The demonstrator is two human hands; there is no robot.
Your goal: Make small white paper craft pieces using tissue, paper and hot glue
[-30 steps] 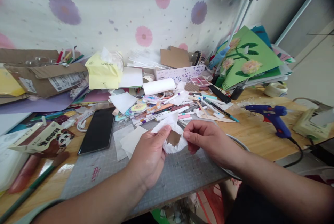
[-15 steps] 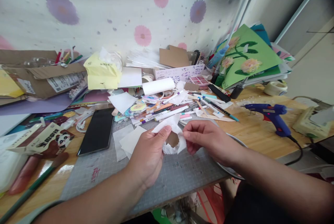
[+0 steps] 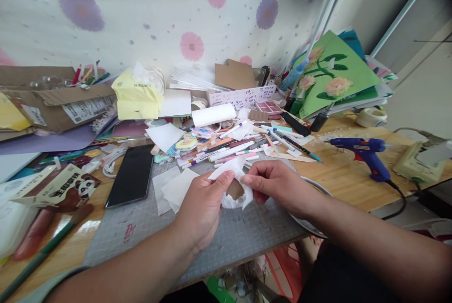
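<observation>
Cluttered craft desk (image 3: 339,176); left hand (image 3: 203,206), right hand (image 3: 275,185) fingers pinching white tissue piece (image 3: 236,185).

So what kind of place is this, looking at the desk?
Probably a home craft desk: a blue glue gun, a heap of marker pens and a grey cutting mat, with both hands pinching white paper.
</observation>
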